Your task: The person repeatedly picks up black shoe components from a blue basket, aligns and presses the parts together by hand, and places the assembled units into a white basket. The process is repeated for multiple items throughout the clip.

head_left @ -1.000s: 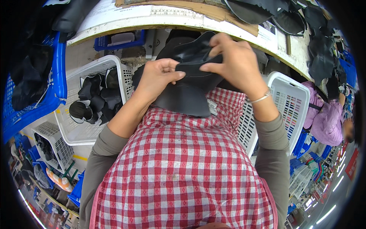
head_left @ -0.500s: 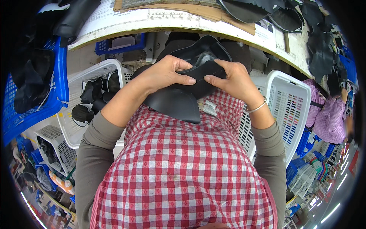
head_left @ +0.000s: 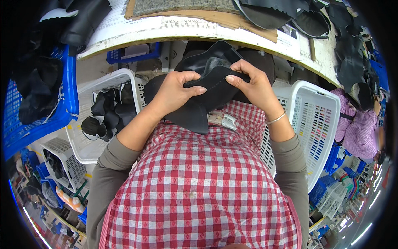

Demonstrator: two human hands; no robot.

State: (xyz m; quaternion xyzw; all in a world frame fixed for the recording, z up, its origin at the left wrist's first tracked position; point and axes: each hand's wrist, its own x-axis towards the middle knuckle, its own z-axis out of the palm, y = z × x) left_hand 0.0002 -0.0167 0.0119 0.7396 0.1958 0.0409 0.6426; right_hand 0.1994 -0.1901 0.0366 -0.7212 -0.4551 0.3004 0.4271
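Note:
A black leather boot upper [head_left: 216, 88] lies over my lap, its edge folded between my two hands. My left hand [head_left: 176, 90] pinches the left part of this edge between thumb and fingers. On the right, my right hand [head_left: 253, 83] grips the same edge, thumb on the near face and fingers curled behind. A greyish lining patch [head_left: 214, 63] shows inside the opening beyond the fold. One dark flap of the upper hangs toward me over the red-and-white checked apron [head_left: 186, 178]. The fingertips behind the leather are hidden.
A worktable [head_left: 174, 25] with paper, cardboard and black leather pieces crosses the far side. White baskets stand left [head_left: 83, 141] and right [head_left: 317, 124]; the left one holds black pieces. A blue basket [head_left: 68, 91] is at far left. Someone in a purple checked shirt [head_left: 360, 133] works at right.
My left hand has shifted slightly down and left along the edge. My right fingers have curled in more, and the upper has tilted, its near flap swinging left.

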